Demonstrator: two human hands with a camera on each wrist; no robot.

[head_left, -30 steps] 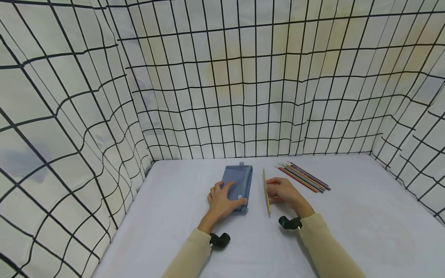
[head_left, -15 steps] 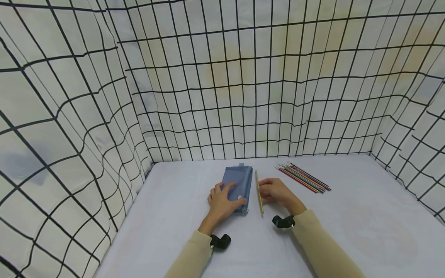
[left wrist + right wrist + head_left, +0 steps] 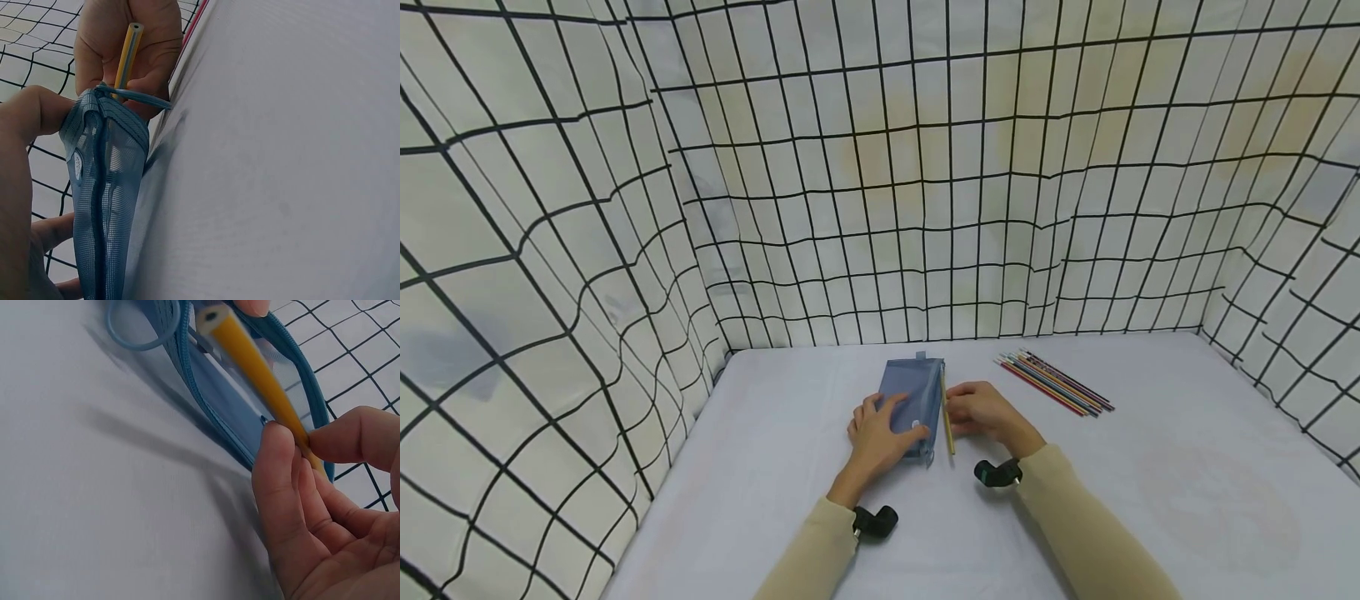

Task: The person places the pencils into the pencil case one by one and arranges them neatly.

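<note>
A blue mesh zip pencil case [image 3: 898,379] lies on the white table, its zipped side facing right. Fingers spread across its top, my left hand [image 3: 878,435] grips it, with the thumb at the zip edge. My right hand [image 3: 988,411] pinches a yellow pencil [image 3: 948,425] between thumb and fingers. Along the zip side, the pencil overlaps the case's edge in the head view. In the right wrist view the zip [image 3: 215,428] gapes, and the pencil [image 3: 253,369] lies in front of that opening. A loop [image 3: 140,97] hangs at the case's near end.
Several coloured pencils [image 3: 1052,382] lie side by side at the back right of the table [image 3: 1187,467]. White cloth walls with a black grid [image 3: 970,192] rise behind and at both sides. Each wrist carries a small black camera [image 3: 876,522].
My right hand has moved left with the yellow pencil, from apart from the pencil case to right at its zip edge. The left hand has stayed in place on the case.
</note>
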